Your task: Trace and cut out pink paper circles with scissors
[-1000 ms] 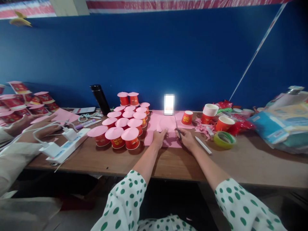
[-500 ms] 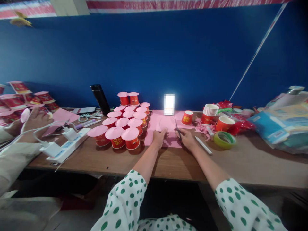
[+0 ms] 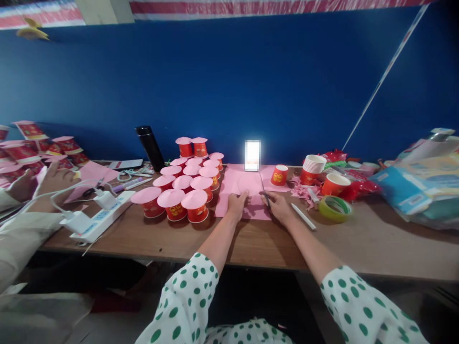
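My right hand [image 3: 278, 207] is closed around the handles of dark scissors [image 3: 266, 195], whose blades point away from me over the pink paper. My left hand [image 3: 236, 205] has its fingers bent on the pink paper [image 3: 224, 203], pinching a part of it near the front. A faint round outline shows on the paper just beyond my hands. Behind it a bright phone [image 3: 252, 155] stands against the blue wall. Left of the paper stand several upturned red paper cups [image 3: 194, 213] topped with pink paper discs. One red cup [image 3: 278, 176] sits to the right, upside down.
A white pen [image 3: 303, 216], a roll of tape [image 3: 334, 209], stacked cups [image 3: 313, 168] and pink scraps [image 3: 304, 190] lie right of my hands. Leftward are a power strip [image 3: 103, 217], a black flask [image 3: 149, 149] and another person's hands [image 3: 53, 184]. Plastic bags [image 3: 412, 186] fill the far right.
My hands, the scissors and the paper look nearly unchanged. At the left, the other person's hands have shifted slightly, and the pale round piece near them no longer shows.
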Motion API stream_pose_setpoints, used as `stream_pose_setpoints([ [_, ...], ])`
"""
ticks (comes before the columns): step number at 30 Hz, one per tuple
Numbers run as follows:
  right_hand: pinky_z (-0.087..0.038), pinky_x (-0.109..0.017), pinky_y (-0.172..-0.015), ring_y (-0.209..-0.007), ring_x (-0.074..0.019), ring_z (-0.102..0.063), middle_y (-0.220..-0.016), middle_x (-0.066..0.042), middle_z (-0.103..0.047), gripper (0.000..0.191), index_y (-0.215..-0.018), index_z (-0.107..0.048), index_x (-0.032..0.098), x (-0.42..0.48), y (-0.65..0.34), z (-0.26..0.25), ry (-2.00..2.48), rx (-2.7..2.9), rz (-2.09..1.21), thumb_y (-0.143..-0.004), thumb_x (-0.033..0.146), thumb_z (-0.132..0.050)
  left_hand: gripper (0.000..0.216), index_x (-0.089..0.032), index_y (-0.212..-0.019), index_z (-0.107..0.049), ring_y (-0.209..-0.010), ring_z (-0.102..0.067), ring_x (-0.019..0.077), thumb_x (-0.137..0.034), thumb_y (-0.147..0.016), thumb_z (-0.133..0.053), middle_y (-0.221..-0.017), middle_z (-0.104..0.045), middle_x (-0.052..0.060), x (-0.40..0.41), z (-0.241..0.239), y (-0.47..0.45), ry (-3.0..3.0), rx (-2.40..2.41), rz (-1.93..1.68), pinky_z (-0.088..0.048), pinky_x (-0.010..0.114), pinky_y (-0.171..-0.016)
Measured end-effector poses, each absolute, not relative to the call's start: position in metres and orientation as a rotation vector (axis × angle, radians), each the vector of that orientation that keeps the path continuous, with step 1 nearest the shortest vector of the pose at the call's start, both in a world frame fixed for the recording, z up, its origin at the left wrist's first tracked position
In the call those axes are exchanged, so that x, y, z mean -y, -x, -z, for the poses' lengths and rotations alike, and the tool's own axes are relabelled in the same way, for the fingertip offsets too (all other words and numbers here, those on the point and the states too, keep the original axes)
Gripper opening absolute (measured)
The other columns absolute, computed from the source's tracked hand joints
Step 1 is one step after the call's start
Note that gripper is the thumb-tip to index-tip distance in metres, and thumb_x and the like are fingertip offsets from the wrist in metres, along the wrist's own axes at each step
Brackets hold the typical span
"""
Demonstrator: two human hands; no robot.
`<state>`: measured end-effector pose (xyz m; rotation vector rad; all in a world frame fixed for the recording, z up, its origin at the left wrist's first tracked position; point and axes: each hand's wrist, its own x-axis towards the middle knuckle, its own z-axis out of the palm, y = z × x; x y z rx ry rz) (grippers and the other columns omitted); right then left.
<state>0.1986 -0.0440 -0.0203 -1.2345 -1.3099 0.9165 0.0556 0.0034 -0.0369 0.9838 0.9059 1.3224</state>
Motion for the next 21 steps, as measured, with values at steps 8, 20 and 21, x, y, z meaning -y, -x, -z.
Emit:
stream_pose_setpoints([
  [8,-0.038,-0.022,-0.043,-0.043,-0.0086,-0.043,-0.051,0.004,-0.052,0.05,-0.099,-0.063,0.014,0.0438,-0.2,0.0212,1.226,1.315,-0.911,-0.061,0.047,-0.065,0.035,-0.007,-0.059,-0.063,-0.044,-0.053,0.0104,-0.041,-0.058,-0.07,-0.051,-0.06,0.007,-0.0016,0.0355,-0.0561,-0.981,-0.912,-1.32,-0.041,0.021,-0.043],
  [20,-0.039,-0.021,-0.041,-0.044,-0.0097,-0.049,-0.055,0.003,-0.055,0.049,-0.099,-0.062,0.014,0.0433,-0.1987,0.0211,1.218,1.295,-0.935,-0.061,0.045,-0.066,0.03,-0.005,-0.06,-0.063,-0.044,-0.053,0.0103,-0.034,-0.056,-0.072,-0.051,-0.061,0.007,0.0029,0.0285,-0.0562,-0.95,-0.944,-1.318,-0.044,0.023,-0.045],
  [21,-0.039,-0.021,-0.041,-0.044,-0.0096,-0.049,-0.054,0.003,-0.054,0.048,-0.099,-0.061,0.015,0.0432,-0.1986,0.0213,1.211,1.291,-0.943,-0.061,0.044,-0.066,0.029,-0.006,-0.06,-0.063,-0.044,-0.053,0.0103,-0.033,-0.056,-0.072,-0.051,-0.061,0.007,0.0032,0.028,-0.0562,-0.948,-0.942,-1.317,-0.044,0.023,-0.045],
])
